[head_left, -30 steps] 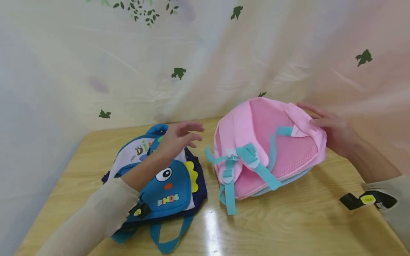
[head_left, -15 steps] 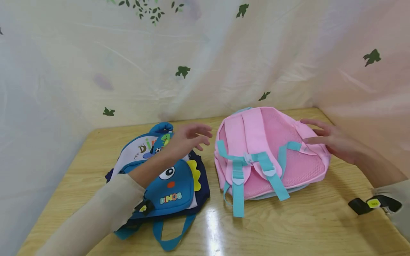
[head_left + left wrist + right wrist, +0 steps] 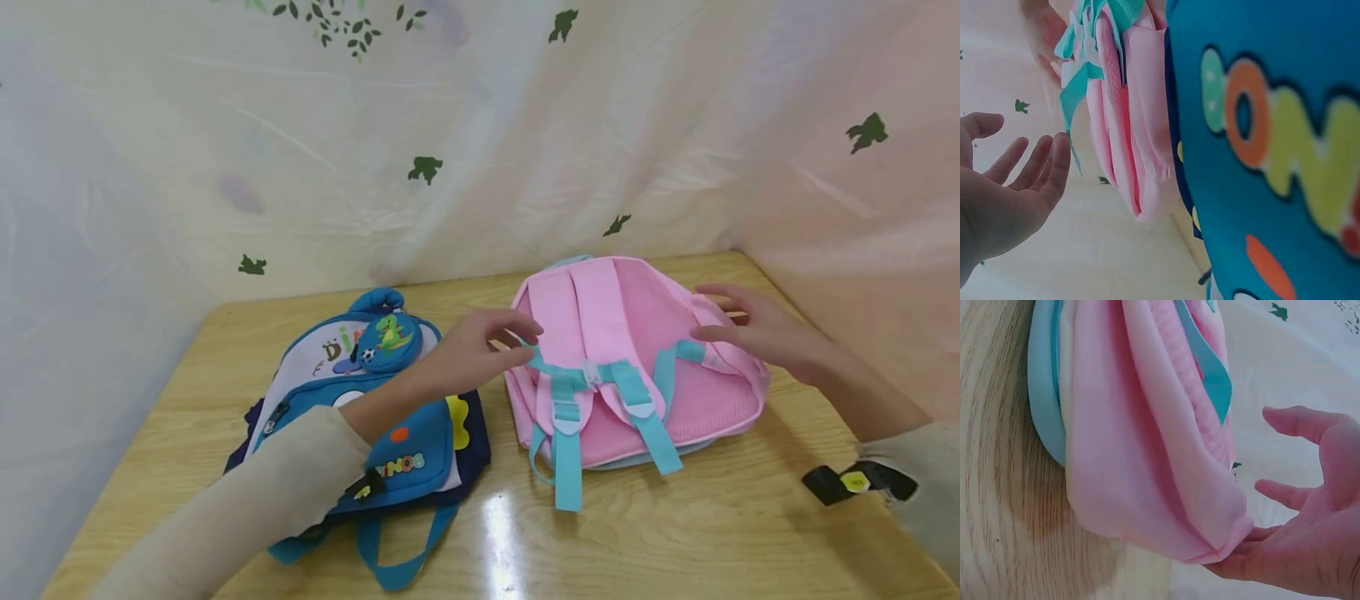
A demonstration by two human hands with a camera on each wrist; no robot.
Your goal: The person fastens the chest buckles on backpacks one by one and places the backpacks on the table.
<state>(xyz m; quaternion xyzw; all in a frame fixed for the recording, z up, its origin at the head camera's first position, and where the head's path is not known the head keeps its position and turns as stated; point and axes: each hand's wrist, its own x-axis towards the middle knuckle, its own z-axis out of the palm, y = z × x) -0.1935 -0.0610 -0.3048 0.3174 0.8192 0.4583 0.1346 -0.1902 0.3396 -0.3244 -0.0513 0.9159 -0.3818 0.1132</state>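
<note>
A pink backpack [image 3: 652, 287] lies on the table with its padded shoulder straps and mesh back facing up. Teal webbing [image 3: 567, 479] hangs off its near side, and a small pale buckle [image 3: 592, 373] joins the two straps. My left hand [image 3: 487, 346] is at the backpack's left edge, fingers loosely bent; in the left wrist view its fingertips meet the end of a teal strap [image 3: 1072, 97]. At the opposite corner my right hand [image 3: 765, 337] has its fingers spread, the lower ones touching the pink fabric [image 3: 1116, 450] in the right wrist view.
A blue dinosaur backpack [image 3: 427, 479] lies front up on the left, partly under my left forearm. Its webbing loop [image 3: 397, 577] points toward the near edge. Behind the wooden table [image 3: 660, 533] hangs a pale curtain [image 3: 315, 167] with leaf prints.
The pink backpack has come down from a tilted pose to lie flatter. My left hand has moved right, from above the blue backpack to the pink one's edge. My right hand stays at its corner.
</note>
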